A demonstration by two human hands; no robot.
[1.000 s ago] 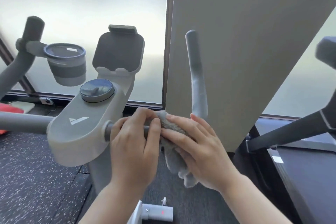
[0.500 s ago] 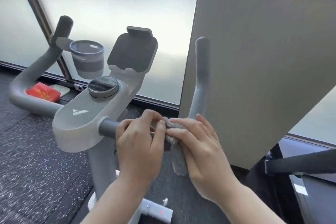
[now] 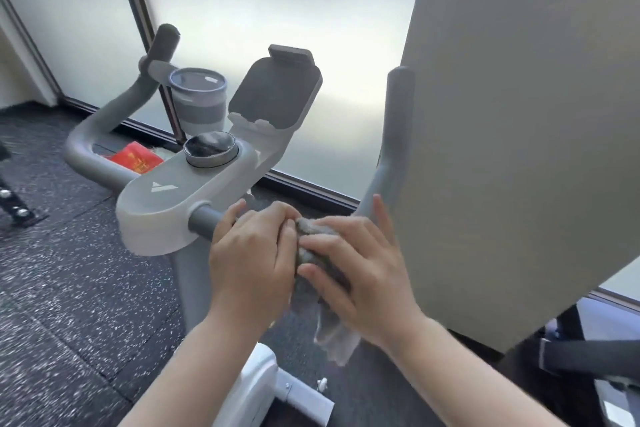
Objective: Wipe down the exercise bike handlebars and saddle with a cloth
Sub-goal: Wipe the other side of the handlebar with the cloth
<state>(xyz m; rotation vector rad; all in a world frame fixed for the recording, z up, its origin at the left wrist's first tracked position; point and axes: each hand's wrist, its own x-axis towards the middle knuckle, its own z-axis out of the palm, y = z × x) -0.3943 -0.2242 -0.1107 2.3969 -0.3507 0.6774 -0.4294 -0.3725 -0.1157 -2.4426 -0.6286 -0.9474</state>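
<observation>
A broad beige panel stands on the right before frosted window glass, over a dark speckled rubber floor. The grey exercise bike fills the middle, its console housing carrying a round dial and a tilted device holder. The handlebars run out of both sides of the housing: the left bar curves up to a dark grip, and the right bar rises along the panel's edge. A grey cup sits in the holder on the left bar. The left hand is curled over the horizontal bar just right of the housing, gripping it. The right hand lies just beside it, fingers fairly straight and slightly spread, pressing the grey cloth onto the bar; the cloth is bunched between the two hands and its loose end hangs below the right wrist. A red packet lies on the floor near the window. The saddle is out of view.
</observation>
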